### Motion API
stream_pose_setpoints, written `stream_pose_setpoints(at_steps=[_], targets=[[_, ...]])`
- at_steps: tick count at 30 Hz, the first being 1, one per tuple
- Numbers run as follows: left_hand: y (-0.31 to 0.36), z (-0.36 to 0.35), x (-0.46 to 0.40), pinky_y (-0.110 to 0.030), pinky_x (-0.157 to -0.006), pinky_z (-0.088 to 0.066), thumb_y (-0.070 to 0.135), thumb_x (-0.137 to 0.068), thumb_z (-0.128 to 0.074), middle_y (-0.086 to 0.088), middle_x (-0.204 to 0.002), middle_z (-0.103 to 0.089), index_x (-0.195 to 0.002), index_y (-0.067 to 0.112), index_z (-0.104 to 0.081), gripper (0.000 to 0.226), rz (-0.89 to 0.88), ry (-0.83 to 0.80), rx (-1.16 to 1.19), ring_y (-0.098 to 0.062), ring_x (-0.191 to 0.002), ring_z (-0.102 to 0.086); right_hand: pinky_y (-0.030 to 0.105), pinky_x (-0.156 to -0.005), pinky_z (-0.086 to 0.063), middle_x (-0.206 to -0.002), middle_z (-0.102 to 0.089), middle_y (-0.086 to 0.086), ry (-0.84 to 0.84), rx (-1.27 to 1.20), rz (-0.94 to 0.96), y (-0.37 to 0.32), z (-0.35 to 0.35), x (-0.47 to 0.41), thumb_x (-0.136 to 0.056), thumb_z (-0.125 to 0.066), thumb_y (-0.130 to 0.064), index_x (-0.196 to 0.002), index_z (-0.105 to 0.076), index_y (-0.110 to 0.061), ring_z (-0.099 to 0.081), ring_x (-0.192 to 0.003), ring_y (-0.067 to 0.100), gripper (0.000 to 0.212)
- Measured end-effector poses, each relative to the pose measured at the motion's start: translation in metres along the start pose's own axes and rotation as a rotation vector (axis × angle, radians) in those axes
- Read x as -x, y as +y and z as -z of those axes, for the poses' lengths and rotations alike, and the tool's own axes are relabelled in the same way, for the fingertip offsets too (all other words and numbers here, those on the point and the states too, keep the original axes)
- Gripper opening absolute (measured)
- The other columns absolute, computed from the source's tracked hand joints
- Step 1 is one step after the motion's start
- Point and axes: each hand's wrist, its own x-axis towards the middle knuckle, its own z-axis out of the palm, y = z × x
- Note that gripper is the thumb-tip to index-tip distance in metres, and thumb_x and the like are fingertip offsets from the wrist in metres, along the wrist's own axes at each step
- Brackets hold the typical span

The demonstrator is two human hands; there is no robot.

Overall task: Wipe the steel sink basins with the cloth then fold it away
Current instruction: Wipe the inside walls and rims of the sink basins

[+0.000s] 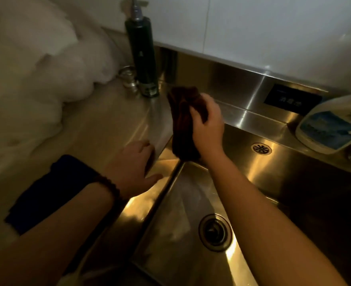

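My right hand [208, 124] grips a dark brown cloth [182, 122], bunched and hanging down over the back left corner of the steel sink [170, 182]. The near basin has a round drain [214, 232] at its bottom; a smaller drain [261, 148] sits on the raised level behind it. My left hand [135, 164] rests on the sink's left rim with fingers spread, holding nothing. A beaded bracelet circles that wrist.
A dark pump bottle [143, 58] stands at the back left with a small glass jar [129, 77] beside it. A dark blue folded cloth [52, 193] lies on the counter at the left. A white jug [331, 129] lies at the right. White plastic bags [36, 65] fill the left.
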Motion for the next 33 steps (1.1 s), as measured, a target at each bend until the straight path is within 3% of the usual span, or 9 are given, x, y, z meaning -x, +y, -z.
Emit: stream_pose_setpoints(at_steps=[3, 5, 10, 12, 15, 22, 28, 31, 33], targets=[[-0.009, -0.007, 0.008, -0.033, -0.116, -0.018, 0.053, -0.085, -0.058, 0.002, -0.158, -0.013, -0.15, 0.022, -0.017, 0.083, 0.006, -0.054, -0.006, -0.019, -0.143, -0.017, 0.027, -0.094, -0.042, -0.126, -0.038, -0.002, -0.097, 0.274, -0.104, 0.01, -0.03, -0.026, -0.094, -0.052, -0.031, -0.127, -0.051, -0.031, -0.044, -0.107, 0.011, 0.033], [-0.015, -0.012, 0.007, -0.037, -0.119, -0.015, 0.055, -0.085, -0.056, 0.002, -0.159, -0.009, -0.151, 0.023, -0.013, 0.085, -0.005, -0.041, -0.028, -0.019, -0.145, -0.013, 0.031, -0.093, -0.037, -0.132, -0.033, 0.001, -0.186, 0.427, -0.126, 0.023, -0.041, -0.022, -0.092, -0.052, -0.04, -0.129, -0.048, -0.033, -0.037, -0.117, 0.019, 0.038], [-0.021, -0.014, 0.009, -0.036, -0.118, -0.018, 0.052, -0.084, -0.056, 0.0, -0.157, -0.019, -0.15, 0.02, -0.018, 0.083, -0.088, -0.015, -0.003, -0.02, -0.143, -0.02, 0.04, -0.101, -0.043, -0.13, -0.032, -0.002, -0.165, 0.282, -0.032, 0.028, -0.055, 0.045, -0.089, -0.058, -0.038, -0.127, -0.049, -0.033, -0.04, -0.117, 0.017, 0.04], [-0.021, -0.013, 0.01, -0.037, -0.115, -0.025, 0.052, -0.079, -0.059, 0.0, -0.151, -0.031, -0.147, 0.022, -0.026, 0.082, -0.13, 0.032, 0.017, -0.02, -0.138, -0.03, 0.034, -0.102, -0.043, -0.13, -0.032, -0.003, -0.118, 0.145, -0.032, 0.031, -0.064, 0.085, -0.09, -0.058, -0.032, -0.128, -0.049, -0.029, -0.042, -0.116, 0.015, 0.039], [-0.022, -0.018, 0.013, -0.037, -0.118, -0.018, 0.055, -0.08, -0.057, -0.001, -0.156, -0.023, -0.15, 0.02, -0.018, 0.087, -0.131, 0.017, -0.021, -0.019, -0.142, -0.02, 0.026, -0.098, -0.042, -0.131, -0.032, -0.001, -0.026, 0.02, -0.108, 0.03, -0.075, 0.098, -0.093, -0.055, -0.026, -0.13, -0.047, -0.024, -0.044, -0.114, 0.012, 0.038], [-0.018, -0.027, 0.013, -0.035, -0.117, -0.004, 0.056, -0.086, -0.049, -0.002, -0.16, -0.003, -0.152, 0.018, -0.003, 0.089, -0.085, -0.006, -0.101, -0.019, -0.146, -0.002, 0.04, -0.097, -0.046, -0.126, -0.036, 0.0, 0.214, 0.005, -0.125, 0.049, -0.085, 0.046, -0.091, -0.051, -0.032, -0.125, -0.048, -0.03, -0.046, -0.111, 0.017, 0.035], [-0.02, -0.028, 0.02, -0.042, -0.108, -0.034, 0.05, -0.075, -0.048, -0.009, -0.137, -0.048, -0.136, 0.014, -0.046, 0.071, -0.115, 0.11, -0.107, -0.029, -0.127, -0.044, 0.023, -0.094, -0.045, -0.121, -0.035, -0.004, 0.024, -0.144, 0.055, 0.067, -0.083, 0.128, -0.094, -0.048, -0.029, -0.129, -0.042, -0.03, -0.047, -0.111, 0.008, 0.035], [-0.019, -0.034, 0.033, -0.046, -0.113, -0.026, 0.051, -0.078, -0.048, -0.011, -0.146, -0.04, -0.141, 0.014, -0.041, 0.073, -0.067, 0.123, -0.22, -0.03, -0.135, -0.036, 0.03, -0.096, -0.046, -0.125, -0.038, 0.003, -0.005, -0.148, -0.015, 0.073, -0.082, 0.133, -0.092, -0.048, -0.035, -0.13, -0.042, -0.022, -0.047, -0.113, 0.013, 0.041], [-0.018, -0.038, 0.039, -0.045, -0.114, -0.023, 0.055, -0.079, -0.045, -0.008, -0.152, -0.031, -0.146, 0.017, -0.032, 0.078, -0.023, 0.075, -0.268, -0.028, -0.14, -0.028, 0.009, -0.098, -0.033, -0.131, -0.039, 0.013, -0.027, -0.107, -0.005, 0.072, -0.082, 0.145, -0.091, -0.046, -0.037, -0.133, -0.042, -0.013, -0.038, -0.115, -0.001, 0.048]])
